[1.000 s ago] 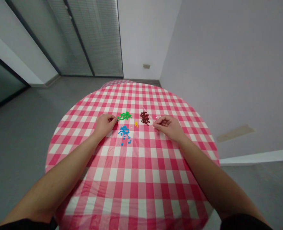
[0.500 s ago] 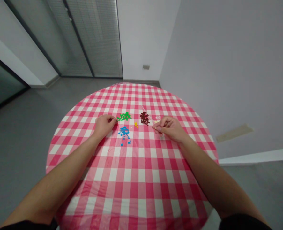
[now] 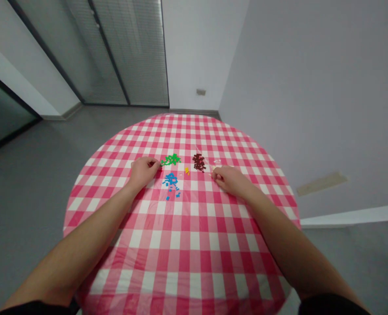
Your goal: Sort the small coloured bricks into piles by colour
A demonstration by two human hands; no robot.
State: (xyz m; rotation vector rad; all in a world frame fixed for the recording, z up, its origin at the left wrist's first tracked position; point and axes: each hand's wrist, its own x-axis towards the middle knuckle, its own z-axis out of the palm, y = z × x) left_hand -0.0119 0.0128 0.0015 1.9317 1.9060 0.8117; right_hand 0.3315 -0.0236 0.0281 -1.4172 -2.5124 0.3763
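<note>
Small flat green pieces (image 3: 172, 159) lie in a heap on the checked tablecloth. My left hand (image 3: 144, 171) rests at the heap's left edge, its thumb and fingers pinched together; whatever they hold is hidden. Below the green heap, blue pieces (image 3: 170, 179) are scattered toward me. A few yellow pieces (image 3: 187, 171) sit in the middle, left of a pile of dark brown pieces (image 3: 199, 162). To the right of the brown pile, my right hand (image 3: 231, 179) is closed with fingers curled in, beside pale whitish pieces (image 3: 217, 162). I cannot make out anything in its fingers.
A round table with a red-and-white checked plastic cloth (image 3: 180, 238) fills the middle. Behind it are a wall with a socket plate (image 3: 200, 92) and glass panels with blinds (image 3: 136, 52). A grey wall (image 3: 312, 87) stands on the right.
My right hand has turned over and its fingers have curled inward, closer to the cloth. The left hand stays at the green heap. The piles look the same.
</note>
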